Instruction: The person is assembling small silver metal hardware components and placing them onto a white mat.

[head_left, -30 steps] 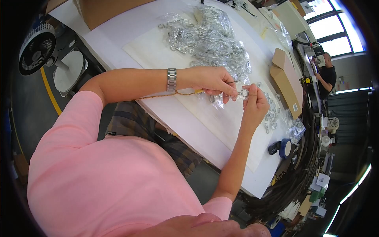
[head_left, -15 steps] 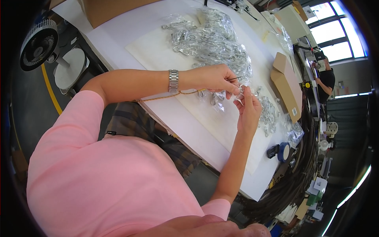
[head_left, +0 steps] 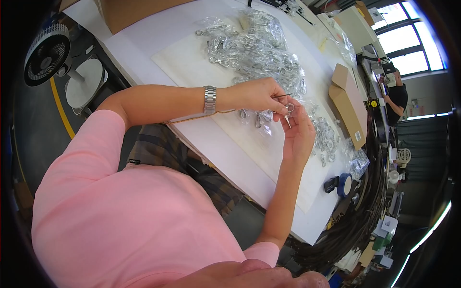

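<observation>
My left hand (head_left: 264,94), with a metal-banded watch on its wrist, pinches a small shiny metal ring (head_left: 290,108). A thin dark rod (head_left: 283,95) sticks out from the same fingers. Close against it, my right hand (head_left: 300,134) has its fingers curled at the ring's other side. A pale, thin pointed piece hangs below the ring; its kind is too small to make out. Beneath and beyond my hands lies a heap of metal clip hooks in clear plastic bags (head_left: 264,48). A brown-yellow cord (head_left: 206,116) runs under my left wrist along the near table edge.
More bagged hooks (head_left: 324,141) lie right of my hands. An open cardboard box (head_left: 345,101) and a blue tape roll (head_left: 344,185) sit toward the right edge. A large carton (head_left: 139,14) stands far left, a fan (head_left: 47,55) beside the table. Another person (head_left: 397,98) works in the background.
My right hand has turned slightly, its fingers less tightly pinched. The metal ring now shows more clearly between my hands. My left hand has hardly moved.
</observation>
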